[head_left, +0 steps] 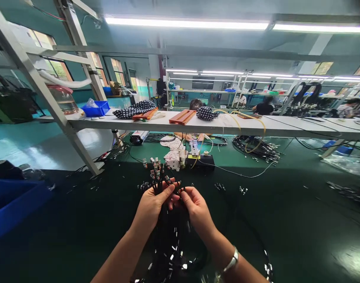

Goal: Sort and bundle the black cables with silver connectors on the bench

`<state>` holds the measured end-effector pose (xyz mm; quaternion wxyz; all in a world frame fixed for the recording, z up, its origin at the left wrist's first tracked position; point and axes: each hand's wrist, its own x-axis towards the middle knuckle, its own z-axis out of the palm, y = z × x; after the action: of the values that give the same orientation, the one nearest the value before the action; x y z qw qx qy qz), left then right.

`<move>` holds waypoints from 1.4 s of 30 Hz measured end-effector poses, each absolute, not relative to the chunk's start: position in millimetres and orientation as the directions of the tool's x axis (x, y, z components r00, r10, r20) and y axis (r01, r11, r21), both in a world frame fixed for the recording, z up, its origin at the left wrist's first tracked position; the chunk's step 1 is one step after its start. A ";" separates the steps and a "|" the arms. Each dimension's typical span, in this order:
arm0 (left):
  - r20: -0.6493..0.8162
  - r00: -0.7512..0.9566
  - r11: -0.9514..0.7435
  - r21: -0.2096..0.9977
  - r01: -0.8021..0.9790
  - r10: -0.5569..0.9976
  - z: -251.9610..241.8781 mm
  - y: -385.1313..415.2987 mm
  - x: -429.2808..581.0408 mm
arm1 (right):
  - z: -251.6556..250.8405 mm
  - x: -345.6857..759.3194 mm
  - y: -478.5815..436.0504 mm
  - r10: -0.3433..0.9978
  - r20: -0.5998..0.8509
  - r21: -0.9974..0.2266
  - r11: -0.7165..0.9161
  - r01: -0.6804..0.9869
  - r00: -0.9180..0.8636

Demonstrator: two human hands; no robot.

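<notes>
My left hand (152,204) is closed around a bunch of black cables (157,188), whose silvery metal connectors (155,173) fan out above the thumb. Close beside it, my right hand (196,206) pinches a black cable end near the left fingertips. The exact grip there is partly hidden. More black cables with bright metal ends (174,251) hang or lie below both hands, dark and hard to separate. Small groups of connectors (220,186) rest on the dark green table to the right of my hands.
A white shelf (156,124) spans the bench, carrying a blue bin (95,108) and orange trays (182,116). Under it lies a coiled cable bundle (253,147). Across the bench, another person's hands (201,137) work. A large blue bin (17,204) stands at left.
</notes>
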<state>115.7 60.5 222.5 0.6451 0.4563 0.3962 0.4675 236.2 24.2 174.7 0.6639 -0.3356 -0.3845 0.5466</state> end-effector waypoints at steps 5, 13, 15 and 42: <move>-0.054 0.302 0.106 0.982 -0.157 0.952 223.6 63.4 126.6 | 178.2 237.7 18.4 0.966 0.213 -0.889 0.253 -0.381 0.144; -0.137 0.349 0.200 0.968 -0.151 0.927 227.7 57.2 150.8 | 177.6 263.5 1.8 0.979 0.174 -0.910 0.199 -0.362 0.103; -0.145 0.355 0.205 0.969 -0.139 0.924 229.9 54.7 156.2 | 181.1 276.3 -0.4 0.976 0.190 -0.939 0.212 -0.272 0.105; -0.130 0.365 0.200 0.966 -0.161 0.922 223.2 49.9 176.7 | 224.6 290.0 16.9 0.810 0.451 -0.890 0.436 0.130 0.374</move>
<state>176.7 49.9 223.2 0.6683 0.4858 0.3917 0.4048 290.0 16.9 224.6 0.6834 -0.4688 -0.5012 0.2491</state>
